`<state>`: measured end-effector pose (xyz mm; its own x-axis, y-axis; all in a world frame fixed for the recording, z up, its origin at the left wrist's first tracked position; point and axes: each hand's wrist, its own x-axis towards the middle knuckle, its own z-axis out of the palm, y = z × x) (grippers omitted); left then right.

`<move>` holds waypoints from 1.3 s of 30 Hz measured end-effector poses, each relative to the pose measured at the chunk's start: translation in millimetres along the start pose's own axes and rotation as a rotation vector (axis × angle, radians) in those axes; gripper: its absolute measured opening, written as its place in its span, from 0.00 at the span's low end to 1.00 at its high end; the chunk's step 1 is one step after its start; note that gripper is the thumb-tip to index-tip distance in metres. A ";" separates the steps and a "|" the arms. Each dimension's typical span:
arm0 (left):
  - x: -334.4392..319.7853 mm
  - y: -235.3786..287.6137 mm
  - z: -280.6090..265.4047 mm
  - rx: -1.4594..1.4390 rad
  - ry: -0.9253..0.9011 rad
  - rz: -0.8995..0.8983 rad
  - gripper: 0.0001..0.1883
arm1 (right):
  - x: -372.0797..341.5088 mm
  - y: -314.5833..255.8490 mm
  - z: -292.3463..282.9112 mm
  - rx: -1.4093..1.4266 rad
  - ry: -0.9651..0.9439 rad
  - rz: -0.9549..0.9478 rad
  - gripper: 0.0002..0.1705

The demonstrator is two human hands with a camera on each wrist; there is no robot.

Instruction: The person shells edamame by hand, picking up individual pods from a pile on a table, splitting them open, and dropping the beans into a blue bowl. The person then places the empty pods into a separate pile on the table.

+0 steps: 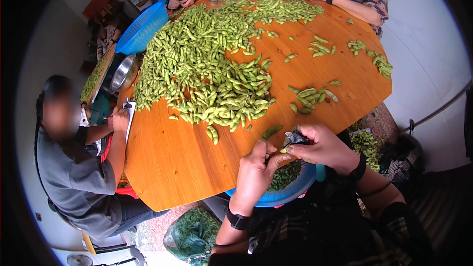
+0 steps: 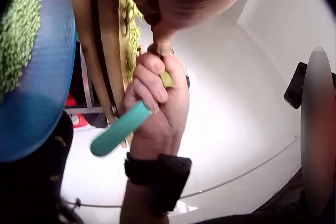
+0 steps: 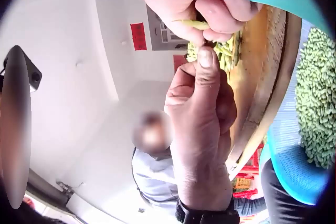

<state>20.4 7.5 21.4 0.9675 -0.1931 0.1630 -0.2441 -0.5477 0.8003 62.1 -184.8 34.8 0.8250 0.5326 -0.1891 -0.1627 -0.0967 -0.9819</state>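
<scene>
Close together over the table's near edge, both hands work at an edamame pod (image 3: 195, 24). My left hand (image 1: 257, 167) pinches at its end with thumb and forefinger. My right hand (image 1: 322, 149) grips a teal-handled tool (image 2: 122, 129), whose working end is hidden by the fingers, and holds the pod's other part. A dark and whitish covering (image 1: 295, 139) shows at the right fingers. Below the hands, a blue basket (image 1: 268, 199) contains shelled green beans (image 1: 286, 176). A loose pod (image 1: 272, 132) lies on the table just beyond the hands.
A large heap of edamame pods (image 1: 202, 59) spreads over the wooden table (image 1: 167, 167), with small groups at right. Several people sit around it; one at left writes on a clipboard (image 1: 130, 113). Blue basins (image 1: 143, 27) and a metal bowl (image 1: 123, 72) stand beyond. A green mesh bag (image 1: 189, 234) sits below.
</scene>
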 end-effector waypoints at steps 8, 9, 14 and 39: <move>-14.7 14.8 17.2 -0.554 0.176 -0.303 0.06 | -5.2 11.1 16.4 0.122 0.152 -0.025 0.07; -13.9 15.7 15.6 -0.670 0.137 -0.337 0.06 | -7.1 8.7 19.1 0.198 0.117 -0.016 0.07; -15.5 4.7 10.2 -1.179 0.027 -0.377 0.07 | -10.8 -9.9 21.1 0.317 0.023 0.022 0.06; -8.6 -6.6 29.8 -0.165 0.263 -0.097 0.05 | -3.4 7.7 28.0 -0.976 0.231 -0.670 0.09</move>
<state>11.7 -11.5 -2.4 0.9747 0.0820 0.2078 -0.1571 -0.4095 0.8987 42.9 -163.8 28.1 0.6828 0.5670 0.4606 0.7301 -0.5066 -0.4586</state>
